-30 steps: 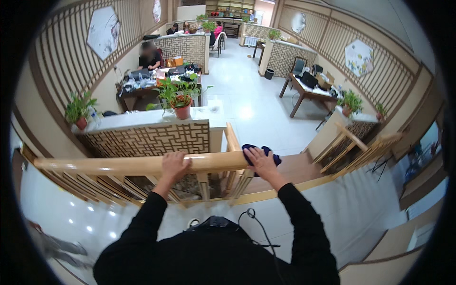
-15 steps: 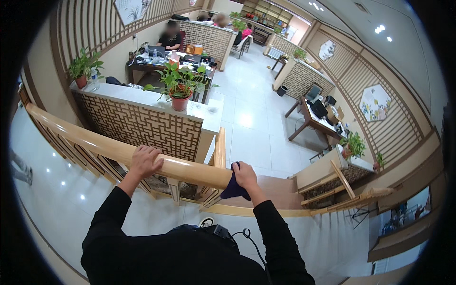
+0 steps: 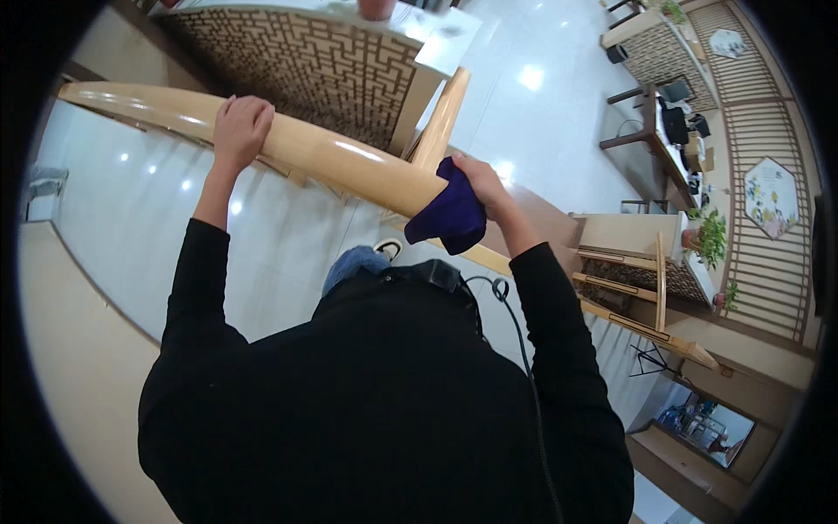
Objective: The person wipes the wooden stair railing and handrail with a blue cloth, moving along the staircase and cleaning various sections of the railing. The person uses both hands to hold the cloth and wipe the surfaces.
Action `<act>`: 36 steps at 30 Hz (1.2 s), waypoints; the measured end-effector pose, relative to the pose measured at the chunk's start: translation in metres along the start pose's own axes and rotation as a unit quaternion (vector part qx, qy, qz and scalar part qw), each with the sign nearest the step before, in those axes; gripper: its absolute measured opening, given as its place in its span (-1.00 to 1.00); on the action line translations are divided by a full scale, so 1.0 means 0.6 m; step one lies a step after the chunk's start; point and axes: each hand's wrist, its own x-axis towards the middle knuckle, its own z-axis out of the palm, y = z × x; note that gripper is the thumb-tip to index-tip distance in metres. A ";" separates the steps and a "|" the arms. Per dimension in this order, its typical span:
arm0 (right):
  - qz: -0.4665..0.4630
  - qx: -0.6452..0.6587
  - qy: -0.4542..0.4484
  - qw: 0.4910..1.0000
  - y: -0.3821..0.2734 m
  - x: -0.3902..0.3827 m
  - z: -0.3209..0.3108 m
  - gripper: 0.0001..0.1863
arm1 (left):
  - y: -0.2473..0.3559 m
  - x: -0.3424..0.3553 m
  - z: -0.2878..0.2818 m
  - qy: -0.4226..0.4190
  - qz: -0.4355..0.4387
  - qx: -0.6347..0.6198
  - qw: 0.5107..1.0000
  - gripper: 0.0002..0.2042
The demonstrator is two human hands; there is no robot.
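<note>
A thick, glossy wooden handrail (image 3: 336, 159) runs from the far left to a rounded end near the middle. My left hand (image 3: 243, 133) rests over the top of it, fingers together and curled across the wood. At the rail's end my right hand (image 3: 482, 188) grips a dark purple cloth (image 3: 458, 218). Part of the cloth lies against the end of the rail, and the rest hangs below my fingers. The fingertips of my right hand are partly hidden by the cloth.
Beyond the rail stands a low lattice-patterned partition (image 3: 305, 65) with a plant pot (image 3: 377, 9) on top. A wooden post (image 3: 443, 118) rises beside the rail's end. Brown steps (image 3: 546, 218), another railing (image 3: 661, 279) and a dark table (image 3: 650, 131) lie to the right. A cable (image 3: 524, 341) hangs by my right arm.
The view has tipped downward and turned. The purple cloth now spreads wider over the rail's end under my right hand. My left hand stays on the rail.
</note>
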 end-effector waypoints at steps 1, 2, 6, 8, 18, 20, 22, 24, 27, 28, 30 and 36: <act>0.032 0.041 -0.035 0.998 -0.021 -0.009 -0.004 -0.58 | 0.007 0.009 -0.005 -0.009 -0.017 0.011 1.000 -0.77; 0.062 0.024 -0.051 0.996 -0.035 -0.014 -0.009 -0.63 | 0.016 0.016 -0.006 -0.016 -0.034 0.014 0.999 -0.76; -0.096 0.013 -0.063 0.993 -0.031 0.006 -0.044 -0.65 | 0.020 0.019 0.010 -0.050 -0.103 0.040 0.993 -0.76; -0.369 -0.195 0.102 0.903 -0.046 0.004 -0.085 -0.68 | 0.028 0.019 0.010 -0.068 -0.149 0.058 0.985 -0.76; -0.297 0.010 -0.073 0.952 -0.066 0.216 -0.242 -0.60 | 0.061 0.053 0.045 -0.094 -0.302 0.152 0.936 -0.77; -0.243 -0.200 -0.106 0.943 -0.005 0.242 -0.151 -0.56 | 0.051 0.040 0.052 -0.061 -0.276 0.177 0.943 -0.78; -0.301 -0.334 -0.158 0.879 0.086 0.265 -0.076 -0.51 | 0.051 0.042 0.050 -0.062 -0.284 0.141 0.946 -0.82; -0.368 -0.504 -0.162 0.764 0.216 0.280 -0.032 -0.37 | 0.050 0.037 0.047 -0.051 -0.265 0.148 0.952 -0.84; -0.389 -0.483 -0.125 0.774 0.226 0.291 -0.036 -0.35 | 0.043 0.027 0.050 -0.034 -0.249 0.134 0.959 -0.87; -0.383 -0.471 -0.124 0.785 0.220 0.311 -0.043 -0.35 | 0.045 0.029 0.050 -0.031 -0.245 0.126 0.961 -0.87; -0.377 -0.463 -0.109 0.795 0.225 0.363 -0.069 -0.39 | 0.058 0.030 0.048 -0.033 -0.256 0.126 0.958 -0.87; -0.445 -0.437 -0.062 0.779 0.200 0.571 -0.133 -0.43 | 0.059 0.040 0.051 -0.052 -0.279 0.082 0.955 -0.91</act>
